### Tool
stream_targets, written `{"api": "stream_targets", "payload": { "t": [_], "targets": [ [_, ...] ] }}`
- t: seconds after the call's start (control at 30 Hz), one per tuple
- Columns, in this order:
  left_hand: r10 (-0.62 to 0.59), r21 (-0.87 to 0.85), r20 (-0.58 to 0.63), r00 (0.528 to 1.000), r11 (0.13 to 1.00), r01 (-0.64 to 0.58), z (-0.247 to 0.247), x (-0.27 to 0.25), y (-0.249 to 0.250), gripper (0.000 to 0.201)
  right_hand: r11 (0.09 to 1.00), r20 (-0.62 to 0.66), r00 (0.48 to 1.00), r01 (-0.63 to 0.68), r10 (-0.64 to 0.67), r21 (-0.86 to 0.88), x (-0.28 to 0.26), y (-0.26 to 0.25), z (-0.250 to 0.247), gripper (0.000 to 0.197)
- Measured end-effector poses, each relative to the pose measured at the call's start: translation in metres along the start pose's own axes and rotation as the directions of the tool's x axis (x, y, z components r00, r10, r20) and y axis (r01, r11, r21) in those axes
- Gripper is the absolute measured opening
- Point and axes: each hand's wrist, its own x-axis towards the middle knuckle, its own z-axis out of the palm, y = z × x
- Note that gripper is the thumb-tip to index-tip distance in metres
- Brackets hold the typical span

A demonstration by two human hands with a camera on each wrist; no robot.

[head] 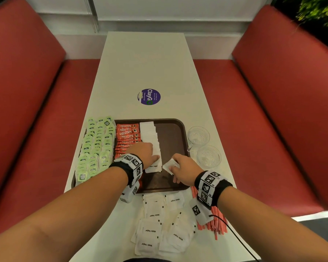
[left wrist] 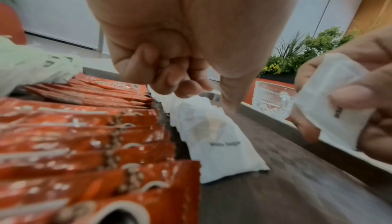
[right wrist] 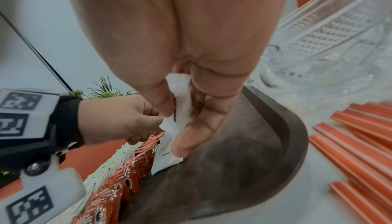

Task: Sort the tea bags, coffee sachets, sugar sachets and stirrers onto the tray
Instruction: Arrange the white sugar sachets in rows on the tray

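A brown tray (head: 170, 137) holds green tea bags (head: 95, 146) on its left, a row of red coffee sachets (head: 127, 137) and a row of white sugar sachets (head: 150, 135). My left hand (head: 151, 156) hovers over the near end of the sugar row with fingers curled, its thumb tip resting on the top sachets (left wrist: 216, 137). My right hand (head: 173, 167) pinches one white sugar sachet (head: 169, 164) just above the tray, a little right of the row. More loose sugar sachets (head: 159, 227) lie on the table in front of the tray. Red stirrers (head: 216, 222) lie under my right wrist.
Two cut-glass cups (head: 198, 136) (head: 208, 156) stand just right of the tray. A purple round sticker (head: 149, 96) marks the white table beyond it. Red benches (head: 273, 110) run along both sides. The tray's right half (right wrist: 233, 177) is bare.
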Motion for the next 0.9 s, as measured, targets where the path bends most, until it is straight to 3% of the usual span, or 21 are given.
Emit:
{"api": "stream_targets", "payload": {
  "t": [0.23,0.47,0.6,0.7,0.8,0.9],
  "targets": [
    [0.074,0.104,0.07,0.995,0.991,-0.082,0.008,0.011,0.023,0.05,0.999,-0.054,0.998,0.028,-0.029,-0.017,0.001,0.004,-0.003,0.016],
    [0.09,0.081,0.05,0.995,0.992,-0.094,0.009,0.008,0.019,0.051,0.999,-0.036,0.999,-0.003,0.005,0.053,0.002,0.012,-0.003,0.013],
    [0.09,-0.097,-0.012,0.996,0.991,-0.09,-0.001,-0.001,0.015,0.04,0.997,-0.037,0.999,0.003,0.001,0.082,0.005,0.009,-0.003,0.009],
    [0.185,-0.322,-0.121,0.975,0.922,-0.215,-0.008,-0.012,0.009,0.036,0.992,-0.065,0.998,0.006,0.003,0.129,0.005,0.009,-0.004,0.005],
    [0.306,-0.336,-0.102,0.947,0.885,-0.322,-0.01,-0.027,0.004,0.027,0.982,-0.056,0.998,0.031,-0.021,0.186,0.004,0.007,-0.004,0.007],
    [0.311,-0.351,-0.089,0.946,0.879,-0.322,-0.004,-0.035,-0.005,0.02,0.976,-0.028,0.999,0.045,-0.04,0.214,0.001,0.004,-0.002,0.01]
  ]
}}
